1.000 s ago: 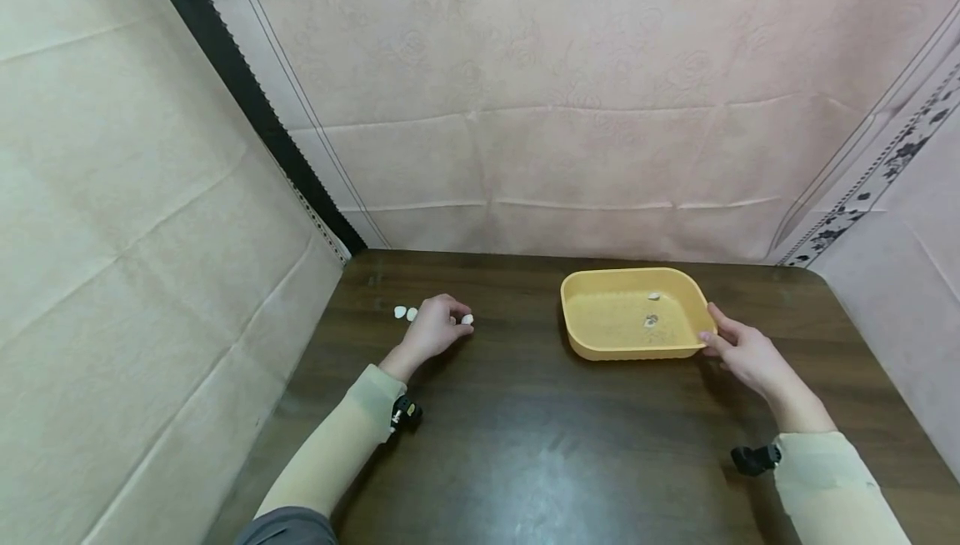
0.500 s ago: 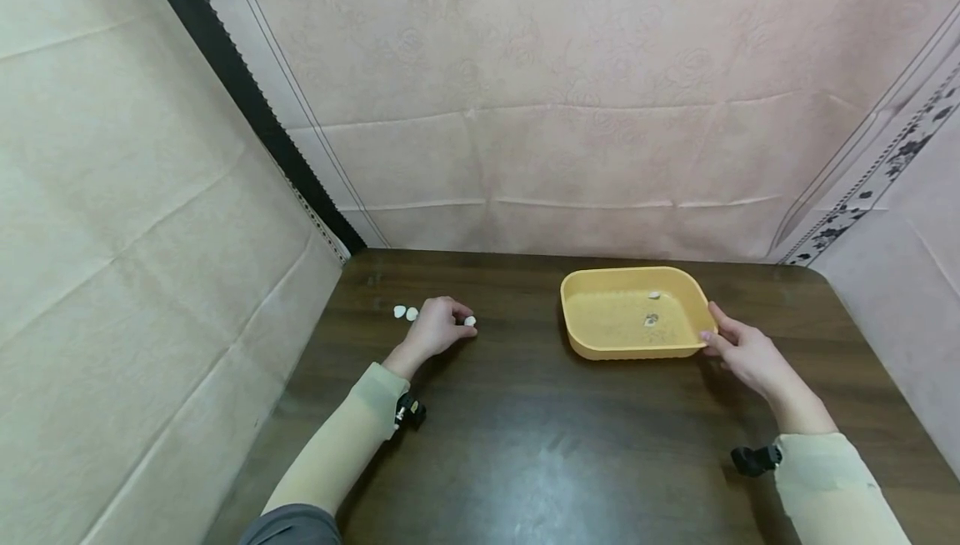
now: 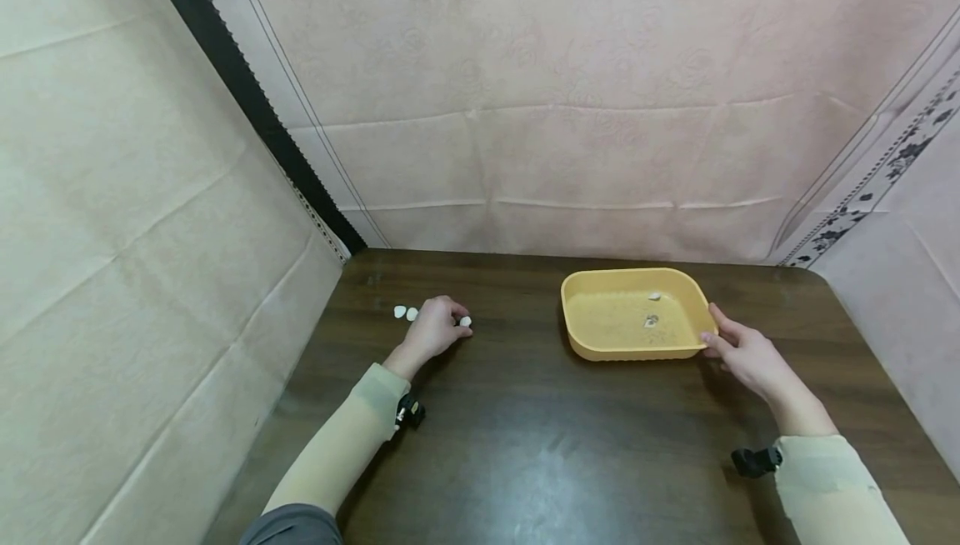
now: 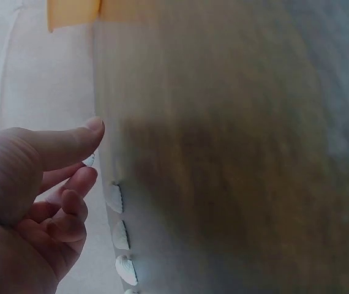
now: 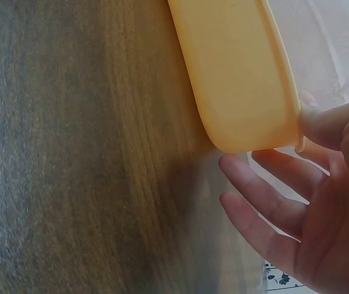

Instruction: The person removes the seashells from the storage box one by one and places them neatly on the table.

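Small white fan-shaped shell [image 3: 466, 322] is sitting left of a smooth yellow rounded-rectangular tray [image 3: 603, 312], well apart from it. Nearest, on the tray's near side, a dark brown wood-grained table [image 3: 540, 462] is throwing back a glossy patch of light. Beyond that, the person's right hand [image 3: 752, 355] is gripping the tray's right end, thumb at the rim; it should be pressing just firmly enough to prevent sliding, since that thin, plastic-looking wall may be flexing under a hard squeeze. Left of the tray, the left hand [image 3: 432, 327] is pinching the shell between thumb and fingertip, so both hands are working apart. Whether the shell is touching the table, I cannot tell. Light pressure across its edges should be serving best, as the piece is probably brittle; the spare fingers should be clearing its neighbours. Farther left of the tray, a row of similar ribbed white shells [image 4: 120, 235] is lying partly behind the left hand. Inside the tray, a mottled shell-like piece [image 3: 651, 321] is lying nearer than a pale one [image 3: 655, 296]. Behind the tray, pale pinkish creased cloth [image 3: 585, 162] is hanging, faintly patterned with flowers.
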Action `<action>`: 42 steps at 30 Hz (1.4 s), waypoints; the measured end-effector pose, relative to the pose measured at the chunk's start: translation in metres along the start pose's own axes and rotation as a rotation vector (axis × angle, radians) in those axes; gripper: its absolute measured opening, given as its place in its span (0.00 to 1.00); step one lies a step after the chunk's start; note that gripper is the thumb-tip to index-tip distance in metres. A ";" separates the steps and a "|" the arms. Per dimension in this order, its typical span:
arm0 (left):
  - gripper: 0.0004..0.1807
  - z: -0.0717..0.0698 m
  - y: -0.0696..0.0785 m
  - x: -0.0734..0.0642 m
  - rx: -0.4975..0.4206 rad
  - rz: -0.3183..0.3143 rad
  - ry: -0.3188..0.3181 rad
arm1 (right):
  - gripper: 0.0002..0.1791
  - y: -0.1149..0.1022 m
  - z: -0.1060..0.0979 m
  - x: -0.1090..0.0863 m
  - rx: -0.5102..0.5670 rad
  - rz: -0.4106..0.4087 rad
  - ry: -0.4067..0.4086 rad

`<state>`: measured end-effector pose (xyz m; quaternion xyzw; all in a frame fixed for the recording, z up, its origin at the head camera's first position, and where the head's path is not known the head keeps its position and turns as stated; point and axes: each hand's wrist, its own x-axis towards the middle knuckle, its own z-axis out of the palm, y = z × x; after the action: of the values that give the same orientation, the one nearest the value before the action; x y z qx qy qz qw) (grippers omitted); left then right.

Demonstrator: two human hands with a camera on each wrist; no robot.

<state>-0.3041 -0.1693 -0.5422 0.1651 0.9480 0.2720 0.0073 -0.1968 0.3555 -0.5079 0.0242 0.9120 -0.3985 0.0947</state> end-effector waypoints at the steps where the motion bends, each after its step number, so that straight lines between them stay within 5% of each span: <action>1: 0.13 0.000 0.000 0.000 0.008 0.000 0.001 | 0.39 0.000 0.000 0.000 0.000 -0.003 0.001; 42: 0.16 0.000 0.002 -0.004 0.067 0.011 -0.008 | 0.39 0.001 0.001 0.000 -0.009 0.012 0.002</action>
<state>-0.3002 -0.1692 -0.5418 0.1714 0.9556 0.2396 0.0041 -0.1966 0.3555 -0.5090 0.0296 0.9136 -0.3939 0.0964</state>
